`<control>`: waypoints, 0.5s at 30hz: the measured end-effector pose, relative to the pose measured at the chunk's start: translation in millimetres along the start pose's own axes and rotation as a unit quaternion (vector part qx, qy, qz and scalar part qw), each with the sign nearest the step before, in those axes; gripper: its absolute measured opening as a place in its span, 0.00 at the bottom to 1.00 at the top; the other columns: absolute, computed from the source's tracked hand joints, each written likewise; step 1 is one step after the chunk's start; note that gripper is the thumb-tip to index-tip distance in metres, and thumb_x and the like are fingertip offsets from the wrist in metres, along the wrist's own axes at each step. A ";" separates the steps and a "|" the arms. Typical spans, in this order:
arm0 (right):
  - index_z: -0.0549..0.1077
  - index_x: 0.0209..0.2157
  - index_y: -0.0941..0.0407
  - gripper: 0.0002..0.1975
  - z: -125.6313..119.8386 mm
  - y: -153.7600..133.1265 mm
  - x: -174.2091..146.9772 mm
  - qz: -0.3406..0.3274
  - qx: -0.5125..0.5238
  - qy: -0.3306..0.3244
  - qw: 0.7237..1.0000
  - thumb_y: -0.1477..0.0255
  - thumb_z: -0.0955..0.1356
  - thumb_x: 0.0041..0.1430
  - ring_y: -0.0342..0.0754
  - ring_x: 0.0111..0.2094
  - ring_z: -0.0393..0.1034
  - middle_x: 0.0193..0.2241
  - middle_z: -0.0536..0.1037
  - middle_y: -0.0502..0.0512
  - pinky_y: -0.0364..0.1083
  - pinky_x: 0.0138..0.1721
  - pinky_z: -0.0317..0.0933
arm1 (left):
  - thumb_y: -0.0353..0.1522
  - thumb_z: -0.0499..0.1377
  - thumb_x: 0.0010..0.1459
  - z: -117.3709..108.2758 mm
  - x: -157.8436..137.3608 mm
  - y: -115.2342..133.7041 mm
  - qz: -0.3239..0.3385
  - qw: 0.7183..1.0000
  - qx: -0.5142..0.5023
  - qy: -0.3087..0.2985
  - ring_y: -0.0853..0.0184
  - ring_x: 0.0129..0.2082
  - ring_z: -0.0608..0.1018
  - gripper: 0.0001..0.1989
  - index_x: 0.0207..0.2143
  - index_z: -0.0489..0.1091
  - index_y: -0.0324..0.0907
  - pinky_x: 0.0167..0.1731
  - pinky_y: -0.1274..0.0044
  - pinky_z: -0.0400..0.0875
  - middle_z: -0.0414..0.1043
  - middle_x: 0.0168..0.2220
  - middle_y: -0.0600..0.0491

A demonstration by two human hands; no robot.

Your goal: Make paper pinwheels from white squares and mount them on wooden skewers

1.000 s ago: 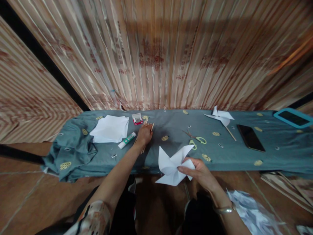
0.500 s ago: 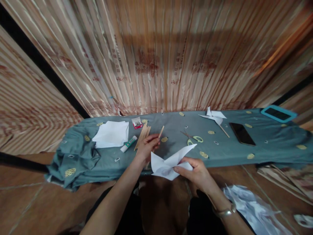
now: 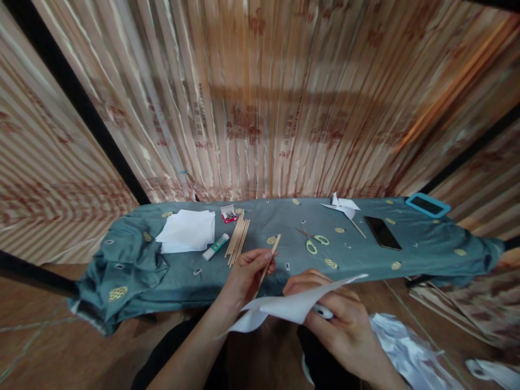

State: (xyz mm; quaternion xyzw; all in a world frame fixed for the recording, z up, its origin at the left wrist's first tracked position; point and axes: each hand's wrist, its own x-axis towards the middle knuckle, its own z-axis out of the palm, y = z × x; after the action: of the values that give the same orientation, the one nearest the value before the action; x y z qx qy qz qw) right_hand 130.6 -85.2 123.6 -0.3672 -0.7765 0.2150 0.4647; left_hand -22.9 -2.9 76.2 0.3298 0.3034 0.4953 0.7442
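Note:
My left hand (image 3: 254, 271) is closed around a thin wooden stick (image 3: 268, 264), its upper end poking out past the fingers. In my right hand (image 3: 335, 309) is a folded white paper pinwheel (image 3: 290, 306), tilted so that I see it nearly edge-on. The pinwheel hangs in front of the table edge, just right of the stick's lower end; I cannot tell whether they touch. Beyond my left hand lie several loose wooden sticks (image 3: 238, 238). Green-handled scissors (image 3: 312, 241) rest open on the cloth beyond my right hand.
A paper stack (image 3: 187, 230), a glue stick (image 3: 216, 247) and a small red box (image 3: 228, 214) lie on the left. A finished pinwheel (image 3: 343, 205), a phone (image 3: 382, 233) and a blue-framed device (image 3: 428, 205) lie to the right. A plastic bag (image 3: 406, 341) is on the floor.
My right hand has turned the paper pinwheel from facing me to nearly edge-on and brought it lower and closer. My left hand has come down slightly with the stick. The view has shifted.

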 end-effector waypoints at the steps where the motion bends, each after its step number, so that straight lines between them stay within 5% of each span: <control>1: 0.73 0.39 0.53 0.09 -0.5 3.9 -0.1 -0.009 -0.019 0.019 1.000 0.79 0.66 0.58 0.45 0.38 0.73 0.35 0.78 0.51 0.44 0.42 0.65 | 0.40 0.71 0.35 0.4 -0.4 -0.5 -0.009 1.000 0.003 -0.010 0.75 0.20 0.67 0.17 0.25 0.77 0.35 0.22 0.82 0.57 0.68 0.18 0.55; 9: 0.71 0.41 0.55 0.09 -4.5 26.4 -15.2 -0.046 -0.119 0.070 0.989 0.78 0.64 0.60 0.47 0.39 0.72 0.36 0.78 0.54 0.48 0.41 0.66 | 0.42 0.70 0.38 15.0 -4.9 0.5 -0.049 0.996 0.063 -0.044 0.77 0.18 0.64 0.18 0.25 0.78 0.35 0.18 0.82 0.52 0.66 0.18 0.55; 15: 0.70 0.43 0.57 0.11 -9.8 29.9 -25.7 -0.067 -0.144 0.102 0.982 0.79 0.64 0.59 0.48 0.40 0.71 0.38 0.77 0.57 0.48 0.40 0.65 | 0.40 0.70 0.38 22.1 -3.7 -2.4 0.007 0.988 0.136 -0.078 0.75 0.20 0.66 0.15 0.23 0.78 0.36 0.20 0.82 0.57 0.67 0.21 0.54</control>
State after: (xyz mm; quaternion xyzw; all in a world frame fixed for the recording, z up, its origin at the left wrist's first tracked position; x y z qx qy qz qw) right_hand 158.0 -86.0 93.5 -0.3975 -0.7706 0.0307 0.4973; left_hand -5.6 -11.3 87.9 0.4680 0.3064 0.4276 0.7101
